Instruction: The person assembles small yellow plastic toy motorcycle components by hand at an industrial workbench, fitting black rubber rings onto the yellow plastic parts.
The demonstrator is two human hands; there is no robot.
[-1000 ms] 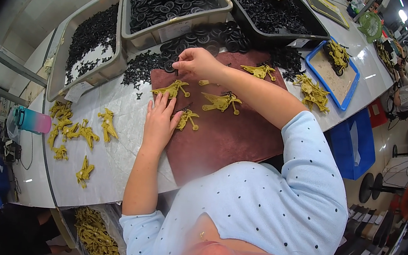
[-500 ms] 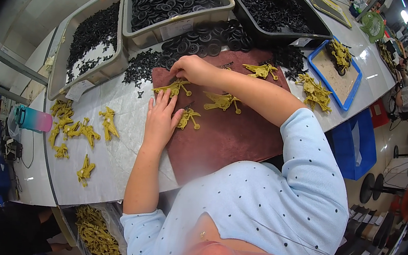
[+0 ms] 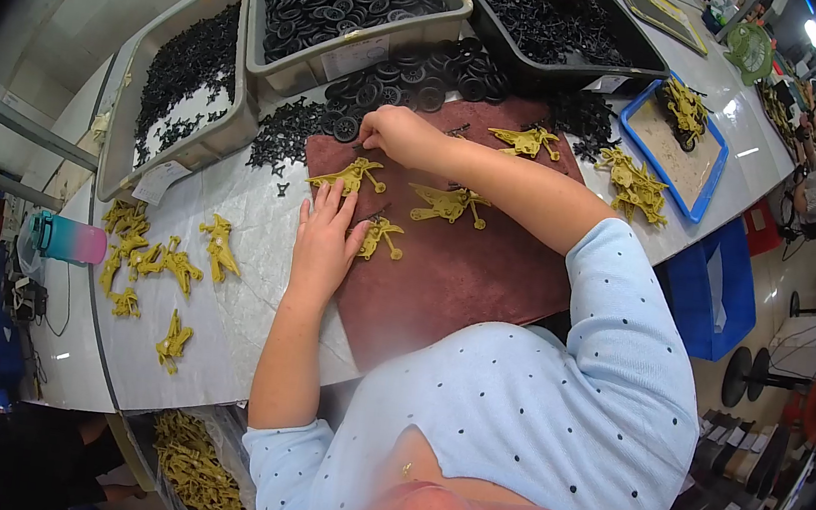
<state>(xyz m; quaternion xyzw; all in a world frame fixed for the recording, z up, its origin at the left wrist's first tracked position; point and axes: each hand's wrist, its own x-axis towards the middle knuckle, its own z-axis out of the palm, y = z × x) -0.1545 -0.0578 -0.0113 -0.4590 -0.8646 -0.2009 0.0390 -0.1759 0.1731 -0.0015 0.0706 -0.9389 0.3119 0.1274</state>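
Note:
My left hand (image 3: pixel 322 250) lies flat with its fingers stretched out. Its fingertips press on the near edge of a yellow plastic toy-motorcycle frame (image 3: pixel 364 173) on the dark red mat (image 3: pixel 412 306). Just beyond that frame, my right hand (image 3: pixel 403 138) is closed in a pinch, pointing left. Whatever is between its fingertips is too small to make out. A second yellow frame (image 3: pixel 385 239) sits beside my left thumb. Two more lie under or past my right forearm: one yellow frame (image 3: pixel 446 205) on the near side, another yellow frame (image 3: pixel 524 142) at the far side.
Small black parts (image 3: pixel 286 132) and black wheels (image 3: pixel 387 86) are heaped beyond the mat. Behind stand a grey bin of wheels (image 3: pixel 355 53) and other bins. Yellow frames (image 3: pixel 166 263) lie at left, more yellow pieces (image 3: pixel 634 187) at right by a blue tray (image 3: pixel 701 203).
My right hand has drawn slightly right, away from the yellow frame's far edge, still pinched. My left hand stays on the frame.

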